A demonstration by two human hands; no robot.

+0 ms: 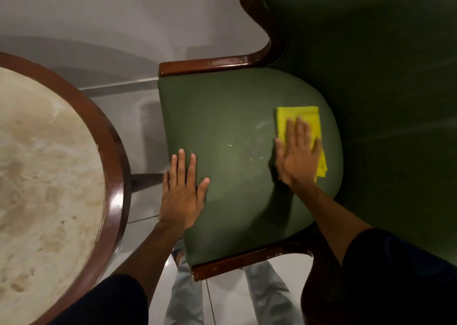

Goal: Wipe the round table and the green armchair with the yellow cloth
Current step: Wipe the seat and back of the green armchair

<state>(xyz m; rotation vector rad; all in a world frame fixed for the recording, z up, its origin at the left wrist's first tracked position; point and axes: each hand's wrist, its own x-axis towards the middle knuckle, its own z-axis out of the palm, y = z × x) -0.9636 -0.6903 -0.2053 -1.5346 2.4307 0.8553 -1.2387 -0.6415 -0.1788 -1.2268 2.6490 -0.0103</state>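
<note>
Right hand [298, 151] flat, fingers spread, pressing folded yellow cloth [300, 117] onto green upholstered armchair seat [230, 117], right of pale specks. Left hand [181, 188] open, braced on seat's left edge. Cloth looks soft, light; palm pressure should suffice. Round marble-topped table [37, 164] lies left.

Yellow cloth [300, 120] on green armchair [230, 117] seat.

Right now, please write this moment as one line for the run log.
stage: wiping armchair seat | right hand: flat on yellow cloth | left hand: flat on seat edge, empty | round table: untouched
</note>
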